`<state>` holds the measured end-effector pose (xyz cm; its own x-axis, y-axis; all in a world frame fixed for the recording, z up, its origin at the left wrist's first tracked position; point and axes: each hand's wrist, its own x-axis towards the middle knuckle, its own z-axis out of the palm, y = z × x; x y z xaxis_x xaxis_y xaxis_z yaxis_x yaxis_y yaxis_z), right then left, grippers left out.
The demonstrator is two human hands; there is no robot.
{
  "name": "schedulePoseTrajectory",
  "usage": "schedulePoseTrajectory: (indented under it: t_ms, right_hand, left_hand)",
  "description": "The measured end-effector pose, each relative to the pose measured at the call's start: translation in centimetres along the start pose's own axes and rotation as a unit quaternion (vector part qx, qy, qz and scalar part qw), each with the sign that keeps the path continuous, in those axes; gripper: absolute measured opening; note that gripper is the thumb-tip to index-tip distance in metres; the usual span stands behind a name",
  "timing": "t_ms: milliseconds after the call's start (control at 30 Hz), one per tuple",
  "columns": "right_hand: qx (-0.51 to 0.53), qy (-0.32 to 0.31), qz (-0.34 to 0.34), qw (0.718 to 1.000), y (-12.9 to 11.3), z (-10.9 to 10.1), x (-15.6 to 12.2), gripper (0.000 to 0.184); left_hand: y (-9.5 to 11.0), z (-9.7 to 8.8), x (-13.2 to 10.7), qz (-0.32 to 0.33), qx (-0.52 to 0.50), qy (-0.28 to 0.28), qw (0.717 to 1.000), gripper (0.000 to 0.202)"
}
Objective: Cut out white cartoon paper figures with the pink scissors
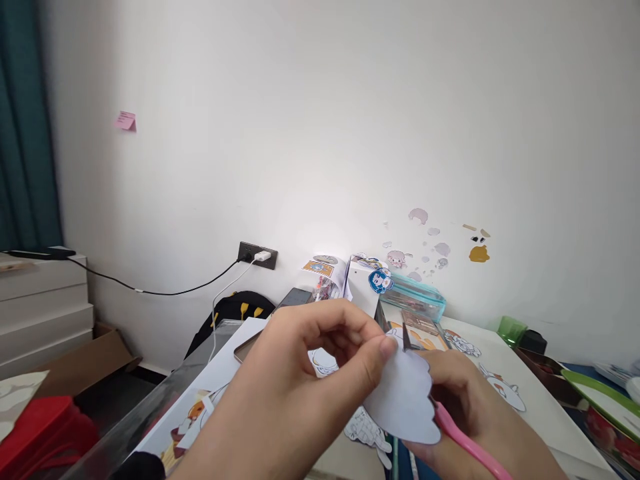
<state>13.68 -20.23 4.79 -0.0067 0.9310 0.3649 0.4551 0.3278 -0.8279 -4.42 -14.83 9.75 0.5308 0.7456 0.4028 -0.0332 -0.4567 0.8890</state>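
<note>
A white paper cutout (pixel 400 400) with a wavy edge is raised over the desk, its plain side towards me. My left hand (pixel 325 373) pinches its upper left part between thumb and fingers. In my right hand (pixel 465 393) is a pair of pink-handled scissors (pixel 465 437). A dark blade tip shows at the cutout's top edge; the paper covers the rest of the blades. Beneath the hands lie paper drawings, among them a line-drawn figure (pixel 367 427).
Along the wall stand a teal clear pencil case (pixel 413 297) and a white box (pixel 363 287) with stickers. More cutouts, including a round one (pixel 505 390), lie at right beside a green-rimmed bowl (pixel 605 400). A white cable (pixel 215 313) hangs from the wall socket (pixel 259 255).
</note>
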Motion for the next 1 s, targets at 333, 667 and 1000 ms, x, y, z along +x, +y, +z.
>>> schedulePoseTrajectory:
  t_ms: [333,667,1000]
  right_hand:
    - [-0.032,-0.112,-0.009,0.993,-2.5,0.6,0.9,0.025]
    - [-0.041,-0.103,-0.028,0.993,-1.7,0.8,1.4,0.023]
    - [-0.065,0.027,-0.013,0.997,-1.6,1.1,0.8,0.030]
  left_hand:
    - [0.2,0.1,-0.3,-0.006,0.001,0.009,1.000,0.018]
    - [0.6,0.7,-0.4,-0.013,-0.026,0.045,0.999,0.019]
    - [1.0,0.8,-0.4,-0.017,-0.041,0.046,0.998,0.018]
